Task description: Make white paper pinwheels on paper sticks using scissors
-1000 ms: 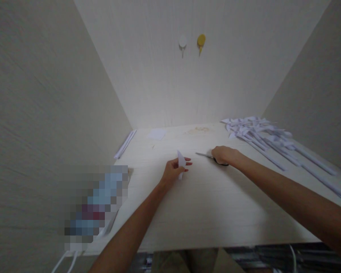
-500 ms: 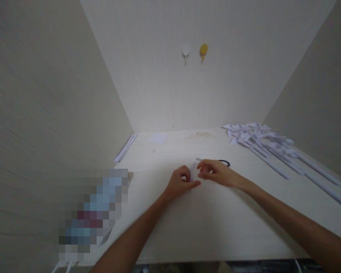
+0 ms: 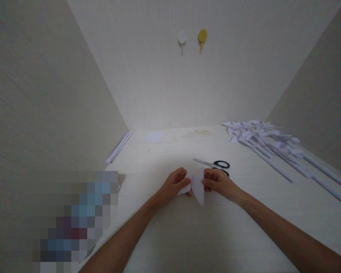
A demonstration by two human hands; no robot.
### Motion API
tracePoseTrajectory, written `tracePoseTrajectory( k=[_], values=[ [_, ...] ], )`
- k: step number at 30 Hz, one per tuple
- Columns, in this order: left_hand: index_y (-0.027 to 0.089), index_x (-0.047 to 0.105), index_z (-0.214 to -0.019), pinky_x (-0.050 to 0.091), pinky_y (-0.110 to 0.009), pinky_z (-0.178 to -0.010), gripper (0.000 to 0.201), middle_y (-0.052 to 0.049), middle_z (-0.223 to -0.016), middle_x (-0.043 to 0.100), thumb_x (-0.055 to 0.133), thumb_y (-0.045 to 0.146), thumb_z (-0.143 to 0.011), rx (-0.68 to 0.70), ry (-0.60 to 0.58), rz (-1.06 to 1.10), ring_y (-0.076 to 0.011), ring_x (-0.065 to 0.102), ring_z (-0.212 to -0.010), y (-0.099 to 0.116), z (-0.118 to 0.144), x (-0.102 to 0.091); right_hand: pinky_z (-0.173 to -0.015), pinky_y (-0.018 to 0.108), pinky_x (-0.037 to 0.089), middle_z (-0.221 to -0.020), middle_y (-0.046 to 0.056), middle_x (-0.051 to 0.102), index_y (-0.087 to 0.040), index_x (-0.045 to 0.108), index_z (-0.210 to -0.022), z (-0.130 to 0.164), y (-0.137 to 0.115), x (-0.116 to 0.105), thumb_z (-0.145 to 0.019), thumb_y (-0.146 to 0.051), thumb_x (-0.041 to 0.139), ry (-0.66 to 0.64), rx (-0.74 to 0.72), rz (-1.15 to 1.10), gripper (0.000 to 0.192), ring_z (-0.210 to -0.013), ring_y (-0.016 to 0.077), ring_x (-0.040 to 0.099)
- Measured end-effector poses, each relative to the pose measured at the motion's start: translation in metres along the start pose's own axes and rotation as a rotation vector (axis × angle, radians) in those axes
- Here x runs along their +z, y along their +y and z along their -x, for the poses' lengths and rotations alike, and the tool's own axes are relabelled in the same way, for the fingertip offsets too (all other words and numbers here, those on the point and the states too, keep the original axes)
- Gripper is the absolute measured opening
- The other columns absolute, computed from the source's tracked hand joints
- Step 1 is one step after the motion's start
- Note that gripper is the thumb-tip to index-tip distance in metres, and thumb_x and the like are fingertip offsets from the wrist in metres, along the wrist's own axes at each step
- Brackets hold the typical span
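A small piece of white paper (image 3: 198,186) is held up between my two hands over the table (image 3: 170,235). My left hand (image 3: 178,182) pinches its left part between thumb and fingers. On the right edge, my right hand (image 3: 216,180) has thumb and fingertips closed on the paper. The paper looks creased or cut near its middle, with a pointed corner hanging down; I cannot tell which. Just behind my right hand lie scissors (image 3: 207,163) with black handles, blades to the left, one handle loop partly covered by the hand.
Several white paper pinwheel-like shapes on rolled sticks (image 3: 258,136) are piled at the back right. Rolled paper sticks (image 3: 119,147) lie at the left edge, near a flat white sheet (image 3: 154,136). A blurred-out item (image 3: 82,216) is front left. Walls enclose the table, with hooks (image 3: 202,36) behind.
My right hand has moved down and now grips the paper, which is spread wider and faces me. The scissors show more fully. The view has shifted slightly.
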State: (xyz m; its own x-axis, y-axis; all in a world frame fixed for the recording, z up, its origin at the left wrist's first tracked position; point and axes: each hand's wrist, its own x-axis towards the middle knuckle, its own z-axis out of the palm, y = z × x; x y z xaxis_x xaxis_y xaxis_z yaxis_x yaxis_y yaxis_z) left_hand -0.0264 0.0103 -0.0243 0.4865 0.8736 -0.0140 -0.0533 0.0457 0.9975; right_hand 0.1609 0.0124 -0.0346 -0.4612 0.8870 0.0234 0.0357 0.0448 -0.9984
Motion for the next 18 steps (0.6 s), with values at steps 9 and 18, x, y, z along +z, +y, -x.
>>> tracePoseTrajectory(
  k=[9, 18],
  values=[
    [0.011, 0.06, -0.074, 0.043, -0.021, -0.054, 0.021, -0.009, -0.09, 0.064, 0.062, 0.032, -0.069, -0.046, 0.141, 0.151, -0.0093, 0.053, -0.061, -0.0005, -0.0034, -0.0087, -0.041, 0.021, 0.024, -0.053, -0.004, 0.042, -0.015, 0.056, -0.054, 0.0011, -0.0017, -0.0076, -0.065, -0.036, 0.065, 0.156, 0.039, -0.009, 0.026, -0.045, 0.0061, 0.035],
    [0.014, 0.058, -0.068, 0.044, -0.022, -0.056, 0.022, -0.001, -0.063, 0.063, 0.066, 0.034, -0.065, -0.081, 0.156, 0.223, -0.0103, 0.056, -0.056, 0.0041, -0.002, -0.0036, -0.047, 0.023, 0.033, -0.05, -0.004, 0.047, -0.017, 0.046, -0.045, 0.0031, -0.0045, 0.0013, -0.048, -0.039, 0.075, 0.069, 0.054, -0.242, 0.037, -0.047, 0.0086, 0.043]
  ],
)
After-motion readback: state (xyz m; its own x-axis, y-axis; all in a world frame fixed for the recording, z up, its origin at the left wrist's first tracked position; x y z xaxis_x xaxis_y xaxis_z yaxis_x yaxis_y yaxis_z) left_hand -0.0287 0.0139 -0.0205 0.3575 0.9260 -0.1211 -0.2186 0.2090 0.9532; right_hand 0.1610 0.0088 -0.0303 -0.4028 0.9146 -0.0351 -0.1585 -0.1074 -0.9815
